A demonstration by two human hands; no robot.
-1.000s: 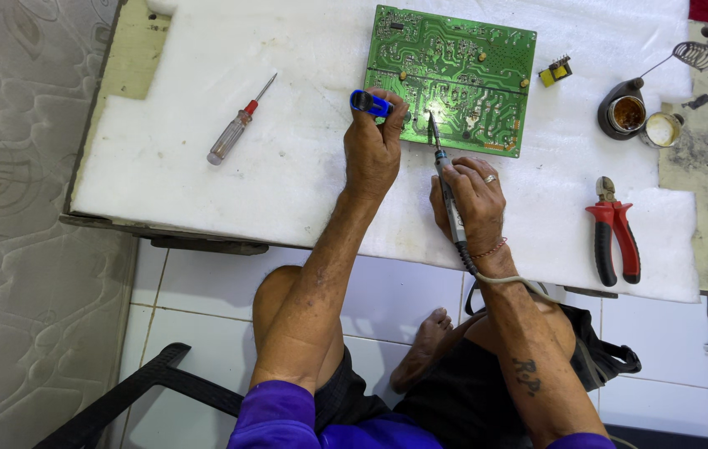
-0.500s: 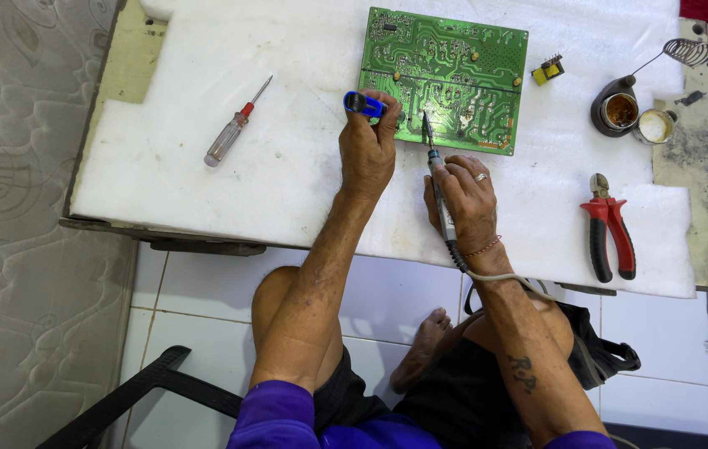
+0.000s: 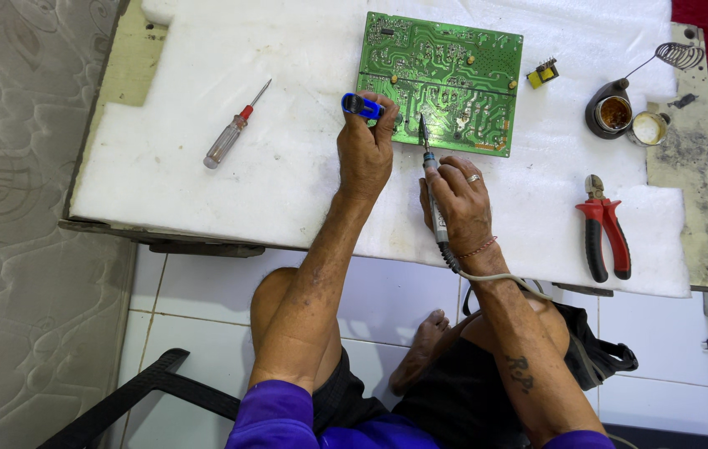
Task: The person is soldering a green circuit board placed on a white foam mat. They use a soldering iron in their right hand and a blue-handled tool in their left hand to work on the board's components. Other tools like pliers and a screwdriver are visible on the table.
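Both bare forearms are reaching forward from purple sleeves, roughly parallel. The left hand (image 3: 365, 150) is resting knuckles up, its fingers (image 3: 383, 112) curling closed around something small at their tips. The right hand (image 3: 459, 199) is lying just beside it, slightly nearer the body, fingers pinching in a pen-like grip, wrist bending a little inward.

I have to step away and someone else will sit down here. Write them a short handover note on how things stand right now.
Left hand holds a small blue tool at the lower left edge of the green circuit board.
Right hand grips a corded soldering iron, tip on the board's lower edge.
Board lies solder side up on the white foam pad.
Soldering at that spot is under way; what is finished cannot be told.
Red-handled pliers and a red-collared screwdriver lie unused.
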